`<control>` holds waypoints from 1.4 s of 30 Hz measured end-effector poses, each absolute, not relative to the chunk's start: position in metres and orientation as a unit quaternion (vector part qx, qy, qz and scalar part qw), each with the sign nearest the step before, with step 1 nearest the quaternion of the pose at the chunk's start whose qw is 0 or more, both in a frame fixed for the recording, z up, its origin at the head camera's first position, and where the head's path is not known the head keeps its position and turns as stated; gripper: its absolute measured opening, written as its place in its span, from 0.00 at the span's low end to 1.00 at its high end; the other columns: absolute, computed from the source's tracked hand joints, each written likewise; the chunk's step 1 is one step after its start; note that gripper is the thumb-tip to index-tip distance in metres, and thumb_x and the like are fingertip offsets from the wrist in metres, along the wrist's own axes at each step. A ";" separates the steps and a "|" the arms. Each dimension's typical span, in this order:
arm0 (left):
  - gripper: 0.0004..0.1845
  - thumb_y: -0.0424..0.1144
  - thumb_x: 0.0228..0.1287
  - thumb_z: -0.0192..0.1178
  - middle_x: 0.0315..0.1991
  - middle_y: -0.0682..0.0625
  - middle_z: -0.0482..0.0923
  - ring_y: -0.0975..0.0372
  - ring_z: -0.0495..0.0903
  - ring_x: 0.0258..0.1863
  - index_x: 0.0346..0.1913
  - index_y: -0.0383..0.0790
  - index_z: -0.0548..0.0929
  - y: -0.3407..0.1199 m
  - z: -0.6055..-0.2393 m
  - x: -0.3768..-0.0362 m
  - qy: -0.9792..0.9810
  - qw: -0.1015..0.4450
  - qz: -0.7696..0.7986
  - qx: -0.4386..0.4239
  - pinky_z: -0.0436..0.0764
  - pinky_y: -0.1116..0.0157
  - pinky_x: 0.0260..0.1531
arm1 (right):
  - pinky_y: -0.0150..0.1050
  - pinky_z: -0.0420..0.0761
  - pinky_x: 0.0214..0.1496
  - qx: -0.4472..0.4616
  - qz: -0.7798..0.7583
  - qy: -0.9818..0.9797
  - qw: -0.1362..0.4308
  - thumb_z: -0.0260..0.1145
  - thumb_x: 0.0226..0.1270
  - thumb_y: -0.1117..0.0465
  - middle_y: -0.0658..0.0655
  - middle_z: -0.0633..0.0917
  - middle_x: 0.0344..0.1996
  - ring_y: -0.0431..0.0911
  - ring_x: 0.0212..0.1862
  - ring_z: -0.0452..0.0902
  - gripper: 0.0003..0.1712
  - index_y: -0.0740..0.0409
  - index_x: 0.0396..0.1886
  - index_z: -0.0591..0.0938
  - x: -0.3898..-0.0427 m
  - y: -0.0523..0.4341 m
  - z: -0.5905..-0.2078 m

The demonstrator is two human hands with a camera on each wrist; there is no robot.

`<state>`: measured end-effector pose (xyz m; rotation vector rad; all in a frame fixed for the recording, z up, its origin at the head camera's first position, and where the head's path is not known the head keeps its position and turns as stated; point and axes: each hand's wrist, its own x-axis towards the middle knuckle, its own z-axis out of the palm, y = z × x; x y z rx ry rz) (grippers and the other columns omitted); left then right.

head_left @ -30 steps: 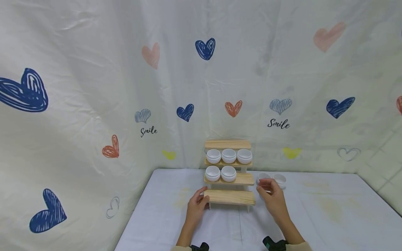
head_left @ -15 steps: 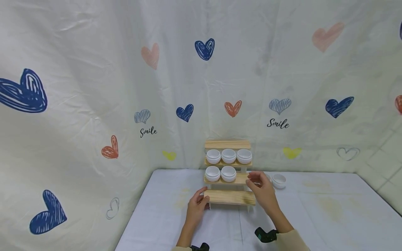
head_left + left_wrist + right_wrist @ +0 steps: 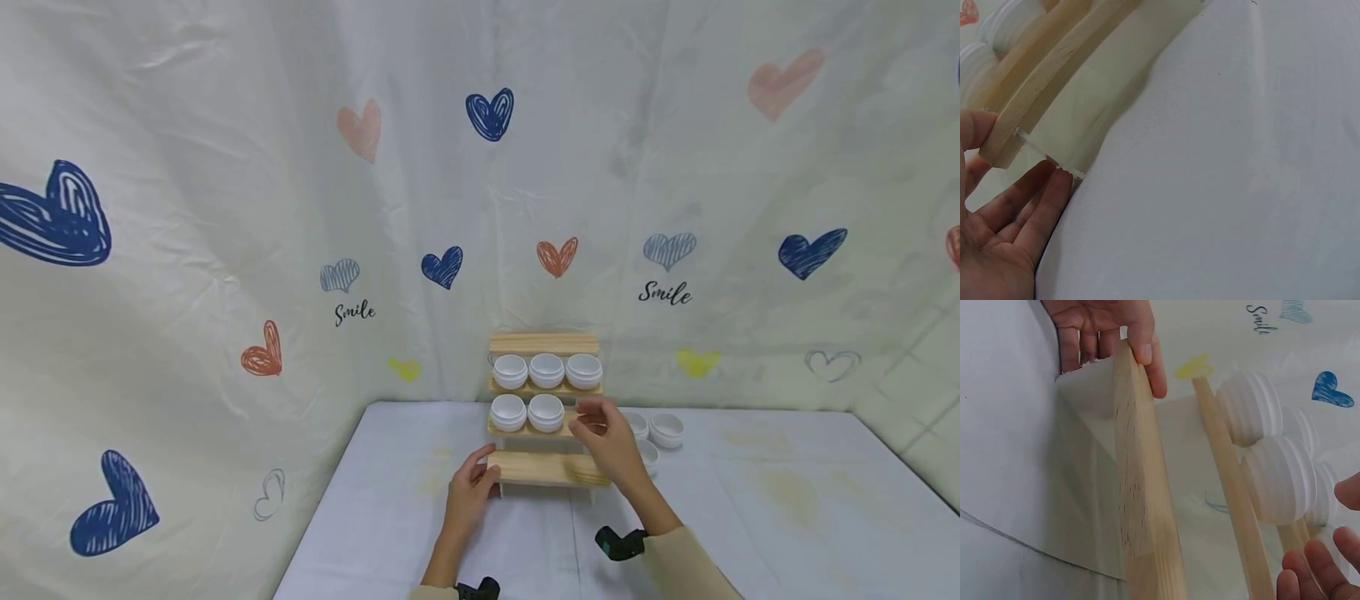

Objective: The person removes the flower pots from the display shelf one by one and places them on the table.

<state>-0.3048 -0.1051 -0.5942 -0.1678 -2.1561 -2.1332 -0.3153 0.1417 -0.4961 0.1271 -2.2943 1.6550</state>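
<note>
Materials as I log them from my station. Stepped rack (image 3: 543, 392): pale unfinished wood, matt, grain plainly visible on the shelf edges; its uprights look like clear plastic sheet. Small cups (image 3: 546, 370): white plastic, smooth with a slight sheen, ribbed on the outer walls where I see them in the right wrist view. Table cover (image 3: 750, 517): white cloth, matt, faintly stained yellowish. Backdrop (image 3: 225, 208): thin creased sheet, slightly glossy, printed with hearts.
</note>
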 end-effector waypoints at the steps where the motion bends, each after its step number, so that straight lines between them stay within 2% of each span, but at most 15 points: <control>1: 0.24 0.35 0.71 0.61 0.46 0.38 0.87 0.65 0.86 0.38 0.68 0.37 0.77 -0.105 -0.594 -0.304 -0.709 0.051 -0.701 -0.053 0.89 0.61 0.39 | 0.23 0.78 0.49 0.046 0.579 -0.800 0.151 0.71 0.67 0.64 0.66 0.82 0.56 0.47 0.52 0.79 0.24 0.65 0.60 0.77 -0.316 0.141 -0.496; 7: 0.23 0.35 0.71 0.62 0.44 0.40 0.87 0.66 0.85 0.38 0.68 0.38 0.78 -0.104 -0.596 -0.305 -0.714 0.047 -0.697 -0.045 0.88 0.65 0.38 | 0.22 0.77 0.50 0.051 0.586 -0.799 0.122 0.71 0.68 0.62 0.67 0.80 0.59 0.55 0.57 0.78 0.28 0.65 0.63 0.74 -0.321 0.136 -0.491; 10: 0.23 0.36 0.71 0.62 0.44 0.40 0.87 0.65 0.85 0.38 0.68 0.39 0.78 -0.104 -0.596 -0.307 -0.714 0.047 -0.698 -0.044 0.88 0.66 0.39 | 0.24 0.78 0.52 0.054 0.579 -0.806 0.110 0.71 0.68 0.62 0.67 0.79 0.60 0.57 0.59 0.78 0.29 0.65 0.64 0.73 -0.325 0.133 -0.490; 15: 0.23 0.36 0.71 0.62 0.44 0.40 0.87 0.64 0.85 0.39 0.68 0.39 0.78 -0.104 -0.596 -0.307 -0.710 0.048 -0.701 -0.048 0.89 0.65 0.39 | 0.29 0.80 0.55 0.046 0.565 -0.818 0.101 0.72 0.67 0.59 0.65 0.79 0.60 0.56 0.59 0.78 0.30 0.61 0.64 0.72 -0.331 0.129 -0.491; 20: 0.23 0.36 0.71 0.63 0.45 0.40 0.87 0.65 0.85 0.38 0.68 0.39 0.78 -0.104 -0.597 -0.308 -0.709 0.046 -0.702 -0.046 0.88 0.65 0.39 | 0.25 0.78 0.52 0.047 0.584 -0.803 0.108 0.73 0.66 0.61 0.65 0.78 0.60 0.56 0.59 0.79 0.30 0.63 0.64 0.73 -0.333 0.125 -0.493; 24: 0.23 0.35 0.71 0.63 0.44 0.40 0.87 0.65 0.85 0.38 0.67 0.39 0.78 -0.105 -0.597 -0.309 -0.709 0.046 -0.703 -0.045 0.88 0.66 0.38 | 0.27 0.77 0.53 0.047 0.584 -0.803 0.110 0.73 0.65 0.61 0.64 0.78 0.60 0.56 0.59 0.78 0.31 0.63 0.64 0.72 -0.332 0.121 -0.494; 29: 0.23 0.35 0.71 0.63 0.44 0.40 0.87 0.65 0.85 0.37 0.67 0.40 0.78 -0.105 -0.598 -0.310 -0.710 0.047 -0.701 -0.044 0.88 0.66 0.37 | 0.33 0.76 0.57 0.040 0.551 -0.827 0.110 0.74 0.64 0.58 0.63 0.78 0.60 0.54 0.59 0.77 0.34 0.61 0.66 0.72 -0.332 0.115 -0.495; 33: 0.23 0.35 0.71 0.63 0.44 0.40 0.87 0.65 0.85 0.38 0.67 0.39 0.78 -0.105 -0.597 -0.309 -0.707 0.048 -0.704 -0.046 0.88 0.66 0.38 | 0.43 0.76 0.62 0.042 0.536 -0.836 0.109 0.75 0.63 0.57 0.63 0.78 0.61 0.55 0.60 0.75 0.35 0.60 0.66 0.71 -0.333 0.112 -0.496; 36: 0.23 0.36 0.71 0.62 0.45 0.40 0.87 0.65 0.85 0.38 0.67 0.39 0.78 -0.105 -0.597 -0.309 -0.704 0.049 -0.707 -0.048 0.89 0.64 0.38 | 0.50 0.74 0.68 0.044 0.537 -0.836 0.105 0.76 0.63 0.57 0.63 0.77 0.63 0.56 0.64 0.73 0.36 0.60 0.67 0.71 -0.334 0.111 -0.497; 42: 0.23 0.35 0.71 0.62 0.46 0.40 0.87 0.64 0.86 0.39 0.68 0.39 0.78 -0.104 -0.597 -0.309 -0.705 0.047 -0.706 -0.048 0.89 0.63 0.38 | 0.56 0.69 0.76 0.049 0.544 -0.831 0.104 0.77 0.62 0.58 0.64 0.75 0.66 0.59 0.71 0.70 0.38 0.62 0.68 0.70 -0.337 0.111 -0.499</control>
